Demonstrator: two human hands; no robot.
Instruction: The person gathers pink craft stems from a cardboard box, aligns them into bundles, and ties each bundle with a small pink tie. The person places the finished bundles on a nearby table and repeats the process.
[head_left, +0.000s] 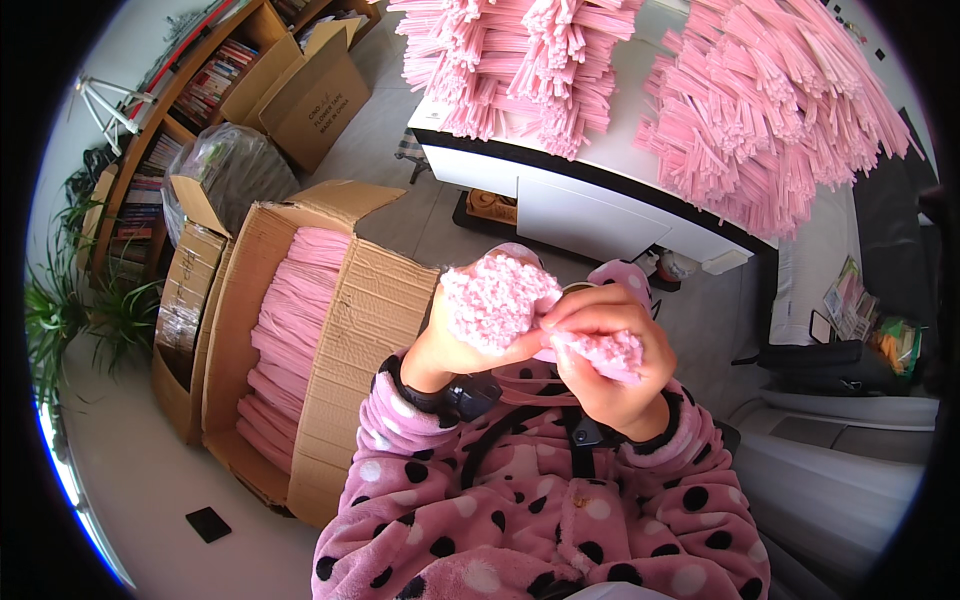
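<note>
My left hand (454, 352) grips a thick bundle of thin pink stems (499, 304), its cut ends turned up toward me. In my right hand (622, 405) is a smaller bunch of the same pink stems (611, 356). The fingertips of both hands meet between the two bunches, touching or nearly so. Most of each bunch's length is hidden below the hands. To the left, an open cardboard box (319, 375) holds long pink bundles (300, 300) laid side by side.
Pink bundles are stacked in two heaps, a left one (517, 67) and a right one (757, 112), on a white cabinet (585, 217) ahead. Another carton (315, 105) bearing print stands near a bookshelf (161, 127). A black bag (814, 364) lies at right.
</note>
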